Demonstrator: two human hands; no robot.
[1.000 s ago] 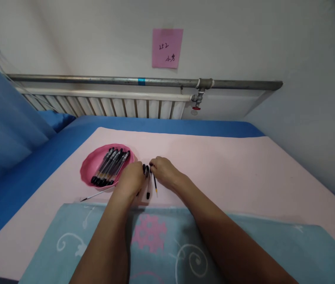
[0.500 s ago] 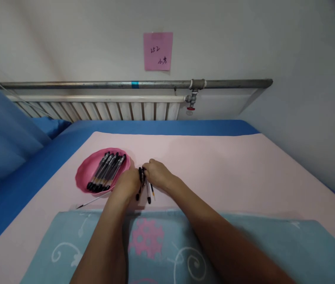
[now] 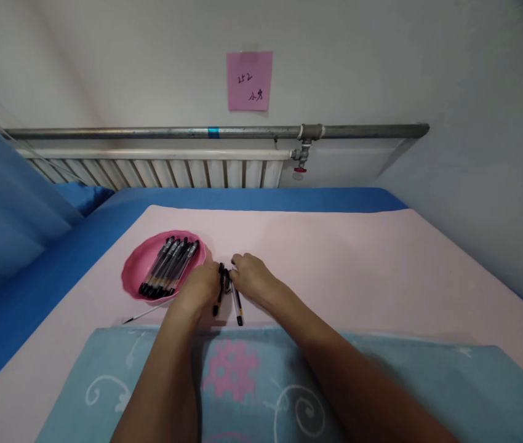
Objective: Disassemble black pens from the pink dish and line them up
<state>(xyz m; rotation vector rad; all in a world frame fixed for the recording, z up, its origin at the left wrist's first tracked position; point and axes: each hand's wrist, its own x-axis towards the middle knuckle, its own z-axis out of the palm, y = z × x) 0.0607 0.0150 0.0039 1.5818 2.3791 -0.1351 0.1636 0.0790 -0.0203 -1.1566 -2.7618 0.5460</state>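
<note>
My left hand [image 3: 200, 290] and my right hand [image 3: 252, 278] meet over loose pens [image 3: 228, 295] lying on the pink sheet [image 3: 358, 258]. The left hand's fingers curl around a black pen [image 3: 218, 296]. The right hand pinches the top end of a clear-barrelled pen [image 3: 237, 305] that points toward me. A pink plate [image 3: 135, 274] to the left holds several black pens [image 3: 169, 267] side by side. A thin pen refill [image 3: 144, 314] lies on the sheet below the plate.
A light blue patterned cloth [image 3: 261, 381] covers the near part of the surface under my forearms. Blue bedding [image 3: 58, 246] borders the pink sheet. A radiator [image 3: 160, 172], a metal pipe [image 3: 215, 131] and a pink note [image 3: 249, 80] are on the wall behind.
The right hand has drawn the clear pen slightly toward me and apart from the black one. The separate thin refill by the right hand is no longer visible. The camera shifted a little.
</note>
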